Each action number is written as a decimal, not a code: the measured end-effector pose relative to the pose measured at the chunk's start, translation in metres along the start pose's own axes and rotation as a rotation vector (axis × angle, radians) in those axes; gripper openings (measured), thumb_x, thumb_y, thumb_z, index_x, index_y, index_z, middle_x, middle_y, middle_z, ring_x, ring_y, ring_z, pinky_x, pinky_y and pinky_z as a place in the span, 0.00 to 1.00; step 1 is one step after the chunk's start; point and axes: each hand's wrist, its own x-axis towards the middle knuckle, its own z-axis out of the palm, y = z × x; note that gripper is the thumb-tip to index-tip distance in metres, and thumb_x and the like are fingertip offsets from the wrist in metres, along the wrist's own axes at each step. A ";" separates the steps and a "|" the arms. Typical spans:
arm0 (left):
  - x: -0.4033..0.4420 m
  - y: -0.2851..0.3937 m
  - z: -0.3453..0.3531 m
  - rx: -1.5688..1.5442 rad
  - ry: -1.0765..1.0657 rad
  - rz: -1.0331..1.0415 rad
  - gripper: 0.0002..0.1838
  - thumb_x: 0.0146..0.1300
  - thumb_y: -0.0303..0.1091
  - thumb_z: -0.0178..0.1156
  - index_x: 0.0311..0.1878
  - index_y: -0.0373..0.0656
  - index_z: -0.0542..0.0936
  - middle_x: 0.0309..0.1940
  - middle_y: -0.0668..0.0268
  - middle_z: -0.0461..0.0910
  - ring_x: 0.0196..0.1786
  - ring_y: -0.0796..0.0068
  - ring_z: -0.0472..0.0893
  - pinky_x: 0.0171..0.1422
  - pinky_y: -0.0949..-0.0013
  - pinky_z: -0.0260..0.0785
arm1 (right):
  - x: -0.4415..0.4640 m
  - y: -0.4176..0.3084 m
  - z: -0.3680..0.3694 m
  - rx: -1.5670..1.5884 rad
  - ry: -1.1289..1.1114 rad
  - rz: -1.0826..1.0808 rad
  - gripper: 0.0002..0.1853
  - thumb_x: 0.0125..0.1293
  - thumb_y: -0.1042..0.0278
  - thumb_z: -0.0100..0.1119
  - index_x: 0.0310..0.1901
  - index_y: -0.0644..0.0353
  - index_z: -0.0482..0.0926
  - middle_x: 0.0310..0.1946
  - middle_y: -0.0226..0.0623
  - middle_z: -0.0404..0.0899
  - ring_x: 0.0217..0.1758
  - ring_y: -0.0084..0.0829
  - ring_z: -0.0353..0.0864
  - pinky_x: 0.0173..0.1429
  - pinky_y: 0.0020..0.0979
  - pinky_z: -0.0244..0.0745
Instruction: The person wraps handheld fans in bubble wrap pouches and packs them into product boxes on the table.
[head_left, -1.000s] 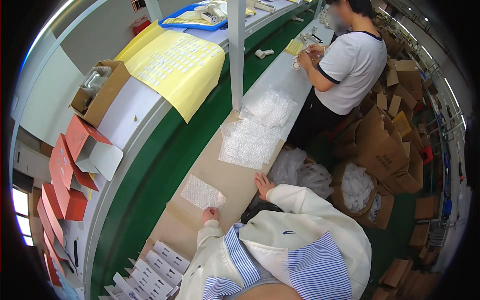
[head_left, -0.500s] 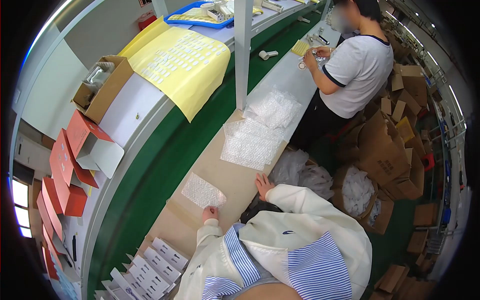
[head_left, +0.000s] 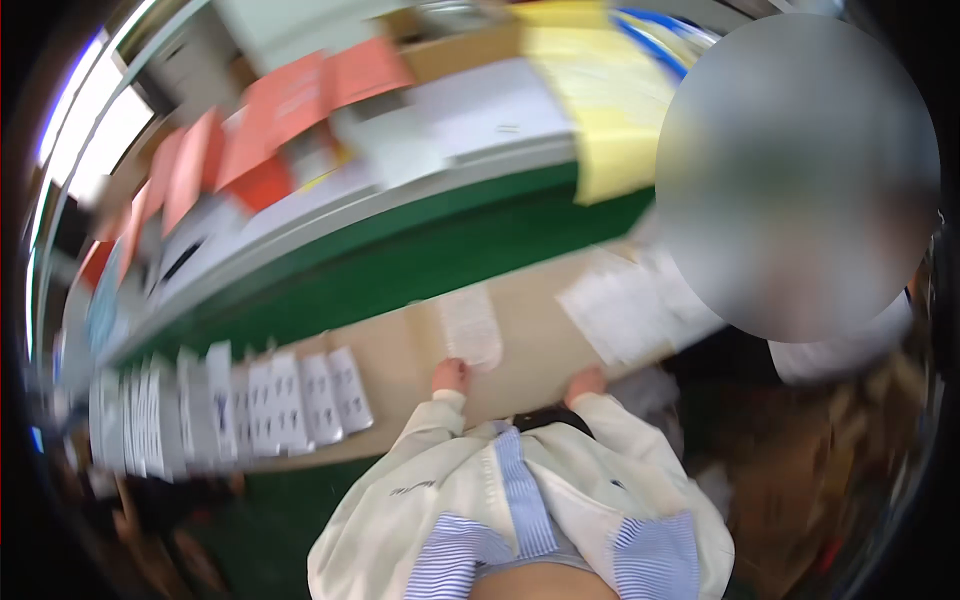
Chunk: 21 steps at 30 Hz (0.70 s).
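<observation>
My left hand (head_left: 451, 375) is closed at the near edge of a single bubble wrap sheet (head_left: 471, 325), which lies flat on the tan bench (head_left: 525, 335). Its fingers look curled against the plastic, though motion blurs the view. My right hand (head_left: 586, 381) rests at the bench's near edge with nothing visible in it; its fingers, softened by blur, seem laid out flat. To its upper right lies a pile of bubble wrap sheets (head_left: 625, 305), apart from both hands.
Several white printed cards or boxes (head_left: 275, 405) stand in rows at the bench's left end. Beyond a green strip (head_left: 380, 260), a shelf holds orange boxes (head_left: 270, 120) and a yellow sheet (head_left: 600, 100). A co-worker's sleeve (head_left: 850, 345) shows at right; cardboard boxes (head_left: 800, 480) lie below.
My view has swung to the left, bringing the white cards and orange boxes further in. My left hand stays at the bubble wrap sheet and my right hand at the bench edge.
</observation>
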 end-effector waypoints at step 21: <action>-0.020 0.051 -0.055 -0.263 -0.197 -0.018 0.11 0.45 0.42 0.55 0.25 0.44 0.73 0.23 0.61 0.75 0.28 0.60 0.75 0.33 0.63 0.67 | 0.027 -0.111 -0.099 0.832 -0.342 -0.845 0.15 0.51 0.60 0.59 0.27 0.66 0.71 0.22 0.37 0.75 0.23 0.23 0.73 0.26 0.25 0.68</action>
